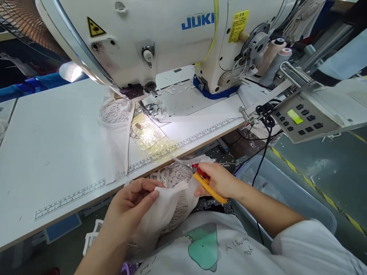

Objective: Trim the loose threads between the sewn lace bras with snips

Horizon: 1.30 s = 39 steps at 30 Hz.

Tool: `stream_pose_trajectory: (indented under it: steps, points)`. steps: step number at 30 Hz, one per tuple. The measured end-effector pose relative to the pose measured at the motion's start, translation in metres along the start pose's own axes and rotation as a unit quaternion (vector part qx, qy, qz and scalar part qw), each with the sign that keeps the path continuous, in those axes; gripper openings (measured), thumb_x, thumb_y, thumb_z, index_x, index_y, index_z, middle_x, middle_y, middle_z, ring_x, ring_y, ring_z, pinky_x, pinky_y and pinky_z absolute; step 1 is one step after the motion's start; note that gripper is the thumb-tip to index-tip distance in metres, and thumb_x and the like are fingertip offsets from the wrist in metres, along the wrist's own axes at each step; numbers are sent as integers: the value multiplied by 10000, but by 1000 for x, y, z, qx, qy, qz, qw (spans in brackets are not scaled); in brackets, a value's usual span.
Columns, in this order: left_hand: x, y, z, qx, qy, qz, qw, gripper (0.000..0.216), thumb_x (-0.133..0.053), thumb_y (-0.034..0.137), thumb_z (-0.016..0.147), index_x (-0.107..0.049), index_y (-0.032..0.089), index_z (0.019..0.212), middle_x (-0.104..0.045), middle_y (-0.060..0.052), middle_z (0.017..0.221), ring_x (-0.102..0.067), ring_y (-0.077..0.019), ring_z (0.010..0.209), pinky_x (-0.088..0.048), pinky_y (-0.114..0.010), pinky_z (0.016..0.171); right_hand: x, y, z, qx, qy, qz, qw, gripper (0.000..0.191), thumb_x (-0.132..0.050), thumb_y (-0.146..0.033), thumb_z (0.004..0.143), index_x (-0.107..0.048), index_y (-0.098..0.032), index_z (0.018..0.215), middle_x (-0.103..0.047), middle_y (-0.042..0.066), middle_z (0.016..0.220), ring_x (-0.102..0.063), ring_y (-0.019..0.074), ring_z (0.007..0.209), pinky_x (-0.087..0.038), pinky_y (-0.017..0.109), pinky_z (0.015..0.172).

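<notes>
Your left hand (133,202) is closed in a pinch on the edge of the white fabric (164,202), thumb on top and index finger bent against it; the other fingers curl under, their tips hidden. Your right hand (216,179) grips the scissors (210,189) by their orange and red handles, and the hand covers part of the grip. The blades point up and left towards the table (57,145), narrow and pale enough that you cannot tell how far apart they stand.

That fabric, with its lace panels (177,173), lies across your lap just below the table's front edge; your left hand and forearm hide some of it, and its far end is hard to follow. Your left forearm rises from the bottom edge, while the right one reaches in from the sleeve (309,244) at the lower right, wrist fairly straight.

Above, the sewing machine (169,42) is cut off at the top, and its needle is hard to make out. A second lace piece (116,112) lies on the table, left of the needle area. Something purple (126,268) at the bottom edge is too cropped to identify.
</notes>
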<state>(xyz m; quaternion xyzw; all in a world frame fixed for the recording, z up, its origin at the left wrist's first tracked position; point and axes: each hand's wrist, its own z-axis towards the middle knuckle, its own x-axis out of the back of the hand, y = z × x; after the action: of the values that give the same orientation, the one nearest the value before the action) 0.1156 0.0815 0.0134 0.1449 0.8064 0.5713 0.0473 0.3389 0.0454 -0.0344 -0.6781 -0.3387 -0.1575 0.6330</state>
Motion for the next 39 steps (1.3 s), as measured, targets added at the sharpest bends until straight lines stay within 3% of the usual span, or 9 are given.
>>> stream_pose_trajectory:
  steps: [4, 7, 11, 18, 23, 27, 34, 36, 39]
  points:
    - [10, -10, 5, -7, -20, -5, 1000, 202, -776, 377, 611, -648, 223, 628, -674, 0, 792, -567, -128, 698, -442, -146, 564, -8, -3, -6, 90, 145, 158, 973, 524, -719, -577, 596, -493, -181, 855, -575, 49, 825, -516, 163, 697, -419, 266, 594]
    - [15, -15, 5, -11, -23, 0, 1000, 230, -761, 420, 628, -643, 224, 649, -672, -9, 820, -574, -138, 698, -453, -161, 553, -17, -15, -6, 161, 165, 216, 949, 394, -695, -506, 686, -500, -184, 805, -592, 52, 810, -545, 159, 703, -440, 268, 620]
    - [16, -12, -1, -35, -36, 15, 999, 233, -727, 418, 653, -653, 199, 686, -662, -46, 812, -579, -175, 702, -455, -213, 548, -20, -34, -5, 212, 183, 208, 937, 285, -696, -404, 727, -524, -183, 782, -610, 46, 794, -555, 151, 703, -444, 262, 643]
    - [14, -3, -19, -62, -32, 26, 997, 150, -678, 339, 666, -638, 200, 704, -660, -54, 794, -573, -209, 733, -443, -282, 612, -16, -60, -8, 210, 132, 155, 956, 144, -643, -259, 727, -537, -173, 773, -603, 34, 796, -544, 151, 728, -437, 265, 667]
    - [20, -6, -27, -110, -64, 41, 991, 140, -620, 336, 747, -632, 196, 760, -655, -24, 753, -572, -174, 697, -455, -247, 604, -20, -75, -11, 165, 129, 142, 968, 231, -655, -332, 704, -506, -172, 779, -532, 5, 757, -462, 121, 658, -404, 234, 593]
    - [21, -2, -37, -158, -57, 71, 983, 119, -598, 316, 742, -605, 202, 711, -636, -16, 722, -578, -174, 696, -473, -252, 629, -20, -84, -16, 157, 91, 132, 975, 208, -651, -235, 670, -452, -178, 695, -496, -18, 705, -427, 94, 591, -388, 199, 530]
    - [14, -5, -33, -232, -24, 137, 963, 202, -572, 374, 736, -602, 184, 672, -676, -63, 706, -629, -223, 667, -502, -314, 604, -16, -90, -19, 85, 91, -30, 992, 198, -635, -124, 633, -444, -173, 620, -556, -16, 651, -484, 100, 577, -382, 192, 525]
    - [13, -14, -32, -263, 5, 164, 951, 232, -531, 386, 769, -623, 174, 787, -692, -100, 804, -647, -260, 745, -522, -378, 670, -14, -90, -16, 90, 101, -95, 986, 172, -600, -108, 653, -446, -171, 606, -572, -4, 641, -500, 114, 589, -376, 206, 536]
    - [13, -40, -38, -351, 68, 237, 903, 460, -535, 370, 787, -515, 153, 1192, -594, -187, 1191, -554, -345, 1099, -447, -522, 904, -9, -91, -11, 121, 117, -142, 975, 175, -580, -111, 671, -438, -173, 589, -572, 10, 643, -508, 131, 615, -372, 226, 556]
